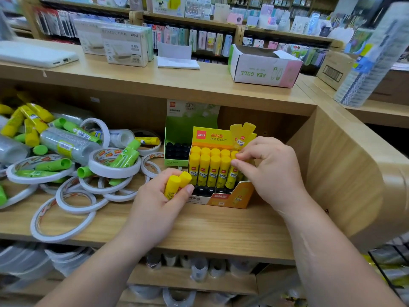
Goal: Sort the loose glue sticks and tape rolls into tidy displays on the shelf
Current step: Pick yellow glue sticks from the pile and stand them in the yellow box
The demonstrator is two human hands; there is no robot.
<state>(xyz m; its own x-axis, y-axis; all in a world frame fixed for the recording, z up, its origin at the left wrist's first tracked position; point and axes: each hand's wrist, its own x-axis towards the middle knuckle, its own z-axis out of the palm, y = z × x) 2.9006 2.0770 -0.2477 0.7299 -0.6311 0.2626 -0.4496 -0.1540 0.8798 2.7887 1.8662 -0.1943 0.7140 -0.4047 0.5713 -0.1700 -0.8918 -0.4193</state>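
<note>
The left hand [159,202] grips two yellow glue sticks [174,185] just left of the yellow Deli display box [230,197] on the shelf [199,227]. The right hand [267,169] pinches the front row's rightmost stick [232,173] near its cap. The tubes are probably light, rigid and slick, best held around the barrel.

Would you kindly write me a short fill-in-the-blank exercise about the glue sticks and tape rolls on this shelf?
1. The left hand grips ____ yellow glue sticks.
2. The right hand pinches a stick at the ____ end of the yellow display box.
3. The loose tape rolls lie to the ____ of that box.
4. The rear display box is coloured ____.
Missing words: two; right; left; green.
</note>
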